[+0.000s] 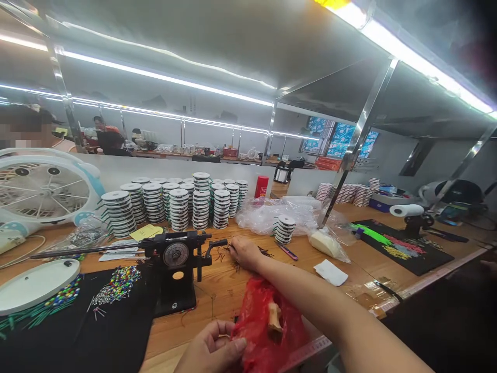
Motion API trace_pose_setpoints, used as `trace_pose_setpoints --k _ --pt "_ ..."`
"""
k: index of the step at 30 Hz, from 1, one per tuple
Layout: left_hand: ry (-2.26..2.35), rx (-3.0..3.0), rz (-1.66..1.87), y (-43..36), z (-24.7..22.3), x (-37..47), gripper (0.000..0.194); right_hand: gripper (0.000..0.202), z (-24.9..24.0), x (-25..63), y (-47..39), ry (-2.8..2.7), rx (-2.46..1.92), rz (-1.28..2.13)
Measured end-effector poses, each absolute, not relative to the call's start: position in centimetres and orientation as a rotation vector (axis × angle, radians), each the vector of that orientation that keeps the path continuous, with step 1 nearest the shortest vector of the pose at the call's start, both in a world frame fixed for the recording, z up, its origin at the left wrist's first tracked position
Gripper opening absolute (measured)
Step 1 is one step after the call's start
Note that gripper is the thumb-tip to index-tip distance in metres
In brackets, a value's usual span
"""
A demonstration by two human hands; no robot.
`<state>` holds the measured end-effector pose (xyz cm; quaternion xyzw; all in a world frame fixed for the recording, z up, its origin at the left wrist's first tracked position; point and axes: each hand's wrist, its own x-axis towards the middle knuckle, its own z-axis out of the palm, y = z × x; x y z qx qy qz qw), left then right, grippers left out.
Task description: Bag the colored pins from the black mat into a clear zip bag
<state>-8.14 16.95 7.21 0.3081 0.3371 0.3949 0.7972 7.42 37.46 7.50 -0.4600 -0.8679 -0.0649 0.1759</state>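
Observation:
My left hand [219,346] pinches the edge of a red plastic bag [258,321] at the table's front edge. A pale tan, knobbly piece [275,320] shows in the bag. My right hand [245,254] reaches across above the bag, its fingers curled down on a scatter of thin dark strands [223,254] on the wooden table. More strands stick out on both sides of that hand; its fingertips are partly hidden. Just left of it stands a black hand-crank tool [174,264] with a round dial and a long rod.
Stacks of white spools [178,210] line the back, beside a red can [261,187] and clear plastic wrap [272,212]. A fan [42,191], white oval tray [39,285] and colourful beads [120,282] are left. A metal post [345,166] rises right. Other people sit beyond the partition.

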Motion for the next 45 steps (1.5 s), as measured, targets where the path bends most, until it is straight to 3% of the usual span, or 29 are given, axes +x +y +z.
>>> trace_pose_setpoints --k 9,17,24,35,40,45 --pt "0.687 0.628 0.894 17.7 5.8 -7.6 0.055 0.018 8.3 8.4 39.1 -2.102 -1.365 0.053" --pt "0.653 0.625 0.761 17.8 8.5 -7.3 0.045 0.021 9.8 9.5 39.9 -1.793 -1.463 0.287" --pt "0.744 0.588 0.890 17.7 12.8 -7.3 0.039 0.028 11.8 10.4 39.9 -1.437 -1.530 0.481" --pt "0.883 0.540 0.855 15.4 14.5 -7.9 0.035 0.031 15.0 9.7 28.6 -1.362 -1.232 0.912" --pt "0.794 0.467 0.862 15.4 14.9 -7.6 0.041 0.025 13.7 8.5 23.4 -1.588 -1.163 0.668" --pt "0.702 0.342 0.983 15.5 16.2 -7.8 0.025 0.014 12.4 9.3 20.7 -2.042 -1.118 0.318"
